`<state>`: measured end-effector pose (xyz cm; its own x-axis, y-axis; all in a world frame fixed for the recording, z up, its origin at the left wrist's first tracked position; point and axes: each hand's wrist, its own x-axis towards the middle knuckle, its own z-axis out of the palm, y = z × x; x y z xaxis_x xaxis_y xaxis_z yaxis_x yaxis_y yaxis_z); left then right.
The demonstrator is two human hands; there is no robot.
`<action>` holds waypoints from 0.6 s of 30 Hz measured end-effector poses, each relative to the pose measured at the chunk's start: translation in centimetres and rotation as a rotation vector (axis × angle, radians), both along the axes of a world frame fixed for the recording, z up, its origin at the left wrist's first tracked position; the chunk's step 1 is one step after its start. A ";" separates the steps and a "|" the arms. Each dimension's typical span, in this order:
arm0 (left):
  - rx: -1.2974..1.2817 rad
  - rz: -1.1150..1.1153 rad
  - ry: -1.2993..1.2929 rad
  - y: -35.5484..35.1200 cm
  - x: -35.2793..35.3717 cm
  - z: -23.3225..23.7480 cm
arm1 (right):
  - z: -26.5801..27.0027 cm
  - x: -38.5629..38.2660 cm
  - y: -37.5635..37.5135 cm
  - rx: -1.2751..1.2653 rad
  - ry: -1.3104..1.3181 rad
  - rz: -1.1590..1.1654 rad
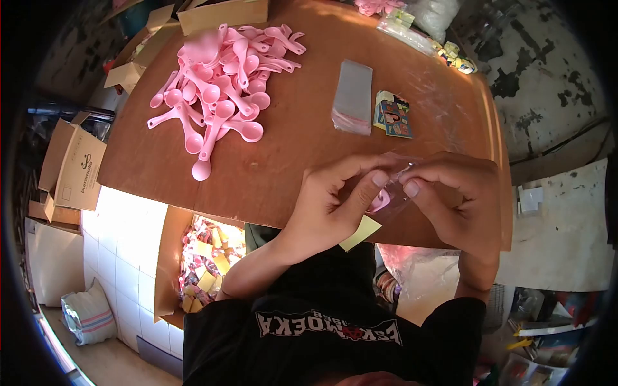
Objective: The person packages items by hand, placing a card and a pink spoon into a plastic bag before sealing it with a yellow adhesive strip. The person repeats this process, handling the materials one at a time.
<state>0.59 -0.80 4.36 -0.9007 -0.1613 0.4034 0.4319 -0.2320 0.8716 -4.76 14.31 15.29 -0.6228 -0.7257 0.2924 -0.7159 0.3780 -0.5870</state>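
Note:
My left hand [338, 202] is closed, its thumb and forefinger pinching a small clear plastic bag. Inside or behind that film shows a bit of a pink measuring spoon [381, 201], mostly hidden by my fingers. A yellow card [360, 233] sticks out below the left hand; whether it lies in the bag cannot be made out. Opposite, my right hand [457, 199] pinches the other side of the clear plastic bag [404, 172] between thumb and forefinger. Just beyond my hands lie a stack of clear bags [353, 96] and a small pile of printed cards [393, 114].
A heap of pink measuring spoons [222, 83] covers the left part of the brown table [277, 174]. Below its front edge stands a carton [168, 264] of packed pieces. Plastic packs [409, 35] lie at the far right, and a cardboard box [222, 16] stands at the back.

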 end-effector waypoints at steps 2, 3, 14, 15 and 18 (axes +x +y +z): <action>-0.043 0.056 -0.049 0.0 0.2 0.2 | -0.6 -0.3 -0.2 -0.068 0.074 -0.010; -0.065 0.086 -0.074 0.0 0.3 0.4 | -0.9 -0.5 -0.2 -0.068 0.076 -0.013; -0.449 0.168 -0.117 0.2 1.9 1.2 | -2.8 -1.1 -0.5 0.006 0.592 0.037; -0.450 0.166 -0.117 0.2 1.8 1.0 | -2.9 -1.1 -0.5 0.005 0.592 0.035; -0.494 0.170 -0.065 -0.1 1.7 0.6 | -3.1 -1.1 -0.4 0.024 0.609 0.025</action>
<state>2.31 -0.90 4.98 -0.9040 -0.1122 0.4125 0.3691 0.2819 0.8856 -5.91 13.91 12.16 -0.3311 -0.7487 0.5743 -0.9292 0.3646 -0.0603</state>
